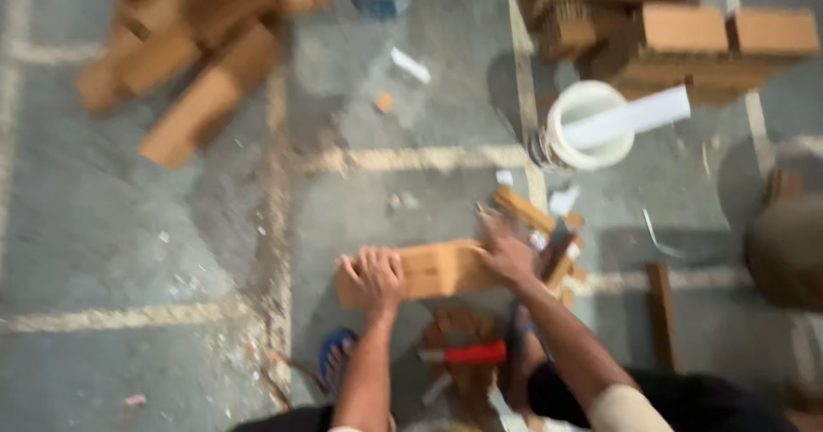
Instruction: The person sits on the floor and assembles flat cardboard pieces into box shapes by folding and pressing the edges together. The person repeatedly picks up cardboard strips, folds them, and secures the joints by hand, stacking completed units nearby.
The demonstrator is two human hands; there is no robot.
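Pretty blurry shot, but both hands are on a flat cardboard block (433, 271) lying on the concrete floor (129, 243). The left hand (375, 276) presses its left end, fingers spread. The right hand (506, 254) grips the right end. A red-handled tool (467, 353) lies just below; a white bucket (590, 125) sits farther back.

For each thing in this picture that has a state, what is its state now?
Left hand: resting flat on the tan corrugated cardboard block.
Right hand: on the block's other end, blurred.
Tan cardboard block: lying flat on the floor.
White round bucket: upright, open, white strip across its rim.
Red-handled tool: lying on the floor, untouched.
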